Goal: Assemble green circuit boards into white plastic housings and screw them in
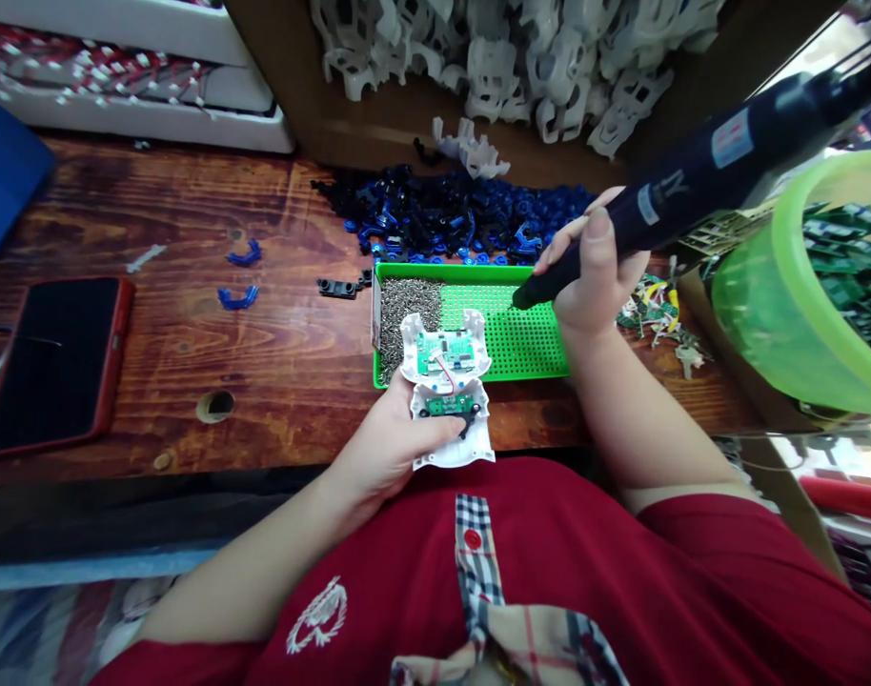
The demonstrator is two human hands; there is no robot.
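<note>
Pinching the lower half of an opened white shell (454, 453), the left hand (389, 429) has its thumb laid over a black part (468, 422), I'd guess to pin it there; the fingers go underneath, mostly out of my sight. From the head view, the shell sits insides up, close to the red shirt (550, 534), its far half beyond the thumb and over the near edge of the green tray (511, 343). A red wire (445, 370) runs between the halves, perhaps why they're held so close together. The right hand (598, 267) is wrapped round a dark driver (664, 191), slanting tip-down over the tray's mesh; whether it touches, I can't tell. Screws (411, 300) fill the tray's left end, presumably for easy reach, blue clips (471, 214) heaped behind.
</note>
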